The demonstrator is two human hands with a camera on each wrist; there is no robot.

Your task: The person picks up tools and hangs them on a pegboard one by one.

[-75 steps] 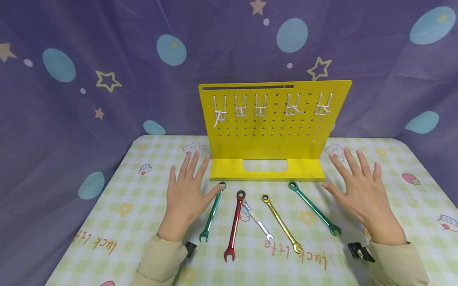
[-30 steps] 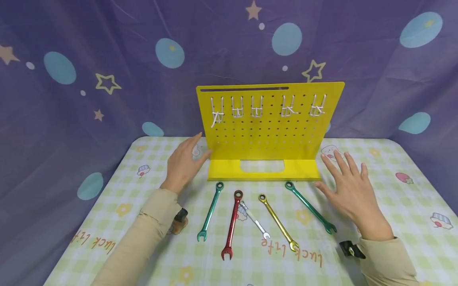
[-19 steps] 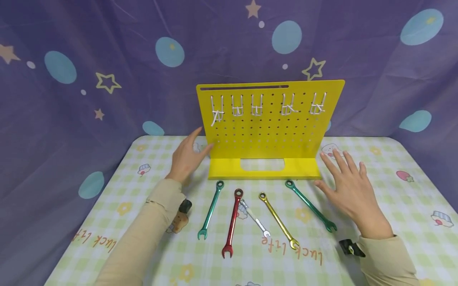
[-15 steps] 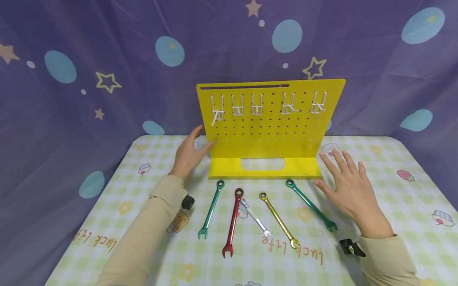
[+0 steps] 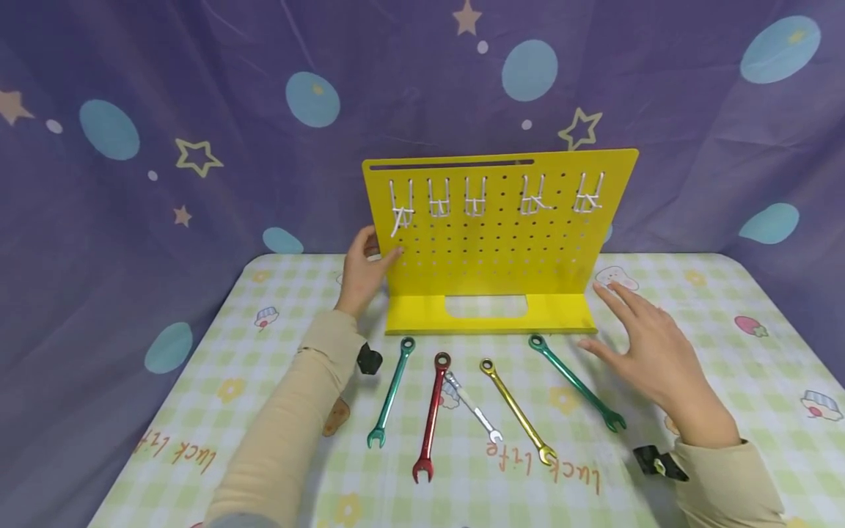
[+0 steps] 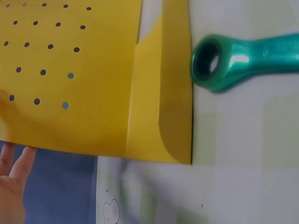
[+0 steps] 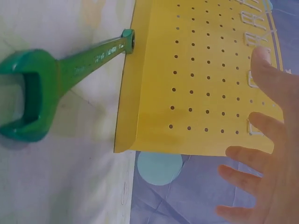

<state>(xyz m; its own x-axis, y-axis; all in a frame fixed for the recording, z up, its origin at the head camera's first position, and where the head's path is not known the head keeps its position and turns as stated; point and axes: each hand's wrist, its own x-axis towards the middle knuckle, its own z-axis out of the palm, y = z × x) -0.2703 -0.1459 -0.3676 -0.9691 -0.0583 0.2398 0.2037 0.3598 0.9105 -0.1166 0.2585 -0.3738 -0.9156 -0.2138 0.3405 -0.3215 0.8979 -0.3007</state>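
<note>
A yellow pegboard stand (image 5: 488, 257) with several white wire hooks (image 5: 475, 196) along its upper part stands upright on the table. My left hand (image 5: 363, 275) holds its left edge, thumb in front and fingers behind; the left wrist view shows those fingers (image 6: 21, 165) passing behind the edge. My right hand (image 5: 660, 352) hovers beside the board's lower right, fingers spread, touching nothing. Nearest to it lies a green combination wrench (image 5: 577, 383). Further left lie a gold wrench (image 5: 518, 411), a small silver wrench (image 5: 475, 409), a red wrench (image 5: 432, 418) and another green wrench (image 5: 392, 392).
A checkered cloth with printed figures covers the table (image 5: 231, 440). Behind it hangs a purple curtain (image 5: 422, 88) with stars and blue ovals. The wrenches lie in front of the board's base, between both arms.
From spread above the table, my left hand has moved forward and right onto the board's left edge. My right hand has turned slightly, staying by the right side. The wrenches lie as before.
</note>
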